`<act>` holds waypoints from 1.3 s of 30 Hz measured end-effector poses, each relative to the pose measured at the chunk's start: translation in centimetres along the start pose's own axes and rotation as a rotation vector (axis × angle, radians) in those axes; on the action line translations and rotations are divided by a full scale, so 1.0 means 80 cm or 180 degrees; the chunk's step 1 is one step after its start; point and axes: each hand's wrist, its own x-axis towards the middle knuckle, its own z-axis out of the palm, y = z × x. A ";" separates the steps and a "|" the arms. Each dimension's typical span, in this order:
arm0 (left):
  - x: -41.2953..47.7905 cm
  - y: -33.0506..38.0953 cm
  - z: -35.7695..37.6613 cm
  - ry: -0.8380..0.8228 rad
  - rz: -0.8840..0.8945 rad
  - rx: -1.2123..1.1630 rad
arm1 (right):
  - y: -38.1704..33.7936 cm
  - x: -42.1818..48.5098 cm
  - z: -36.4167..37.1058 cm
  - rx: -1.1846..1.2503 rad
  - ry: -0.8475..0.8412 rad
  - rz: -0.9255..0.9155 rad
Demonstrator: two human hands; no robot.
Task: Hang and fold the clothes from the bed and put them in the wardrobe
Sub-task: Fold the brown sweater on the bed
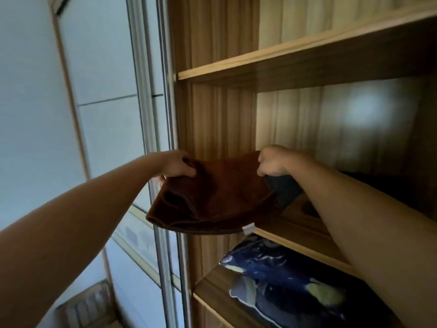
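Observation:
A folded brown garment [217,195] with a small white tag hangs in the air in front of the wooden wardrobe [212,114]. My left hand [178,165] grips its left top corner and my right hand [272,163] grips its right top corner. The cloth sags between them, level with the middle shelf [298,230]. A dark folded item [283,190] lies on that shelf just behind the brown garment, partly hidden by my right arm.
A blue patterned folded cloth [283,287] lies on the lower shelf. An upper shelf [260,60] runs above the hands. The white sliding door with its metal frame [163,162] stands to the left of the opening.

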 end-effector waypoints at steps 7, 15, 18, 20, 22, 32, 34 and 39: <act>0.069 0.067 0.012 -0.0484 0.0446 -0.0068 | 0.069 0.011 -0.024 0.0055 0.0220 0.0632; 0.166 0.099 0.043 -0.0068 0.0815 0.0336 | 0.107 0.030 -0.013 0.0363 0.0433 0.0781; 0.195 0.103 0.070 0.0149 0.1033 0.0546 | 0.121 0.033 0.004 0.0498 0.0357 0.0834; 0.214 0.091 0.096 0.0148 0.1025 0.1045 | 0.126 0.031 0.026 0.0643 -0.0181 0.0882; 0.224 0.073 0.126 -0.0078 0.0972 0.1521 | 0.131 0.027 0.047 0.0211 -0.0677 0.0998; 0.210 0.044 0.144 -0.1139 0.0717 0.2059 | 0.092 0.035 0.093 -0.0657 -0.1275 0.0643; 0.219 0.043 0.146 -0.1011 0.0906 0.2272 | 0.091 0.047 0.106 -0.0780 -0.1177 0.0714; 0.261 0.048 0.163 -0.0796 0.1114 0.2438 | 0.102 0.081 0.123 -0.0595 -0.1059 0.0930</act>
